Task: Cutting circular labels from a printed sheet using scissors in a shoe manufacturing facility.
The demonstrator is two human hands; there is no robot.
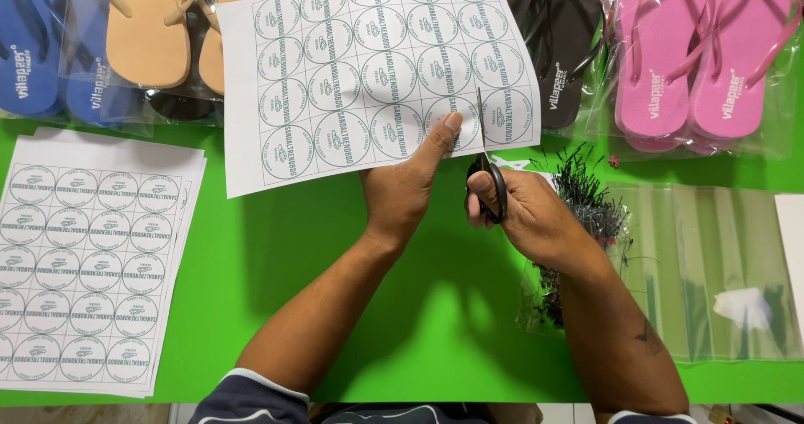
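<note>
My left hand [408, 183] pinches the lower edge of a white paper sheet [368, 64] printed with rows of round green labels, thumb on top. The sheet is held up above the green table [276, 248]. My right hand [523, 210] grips black-handled scissors [488, 168], fingers through the loops. The blades point away from me and cut into the sheet between the last two columns of labels on the right.
A stack of the same label sheets [88, 265] lies at the left. Bagged flip-flops line the far edge: blue [33, 43], tan [151, 26], black [561, 30], pink [703, 55]. Clear plastic bags [712, 265] and a pile of small black tag fasteners [586, 198] lie at right.
</note>
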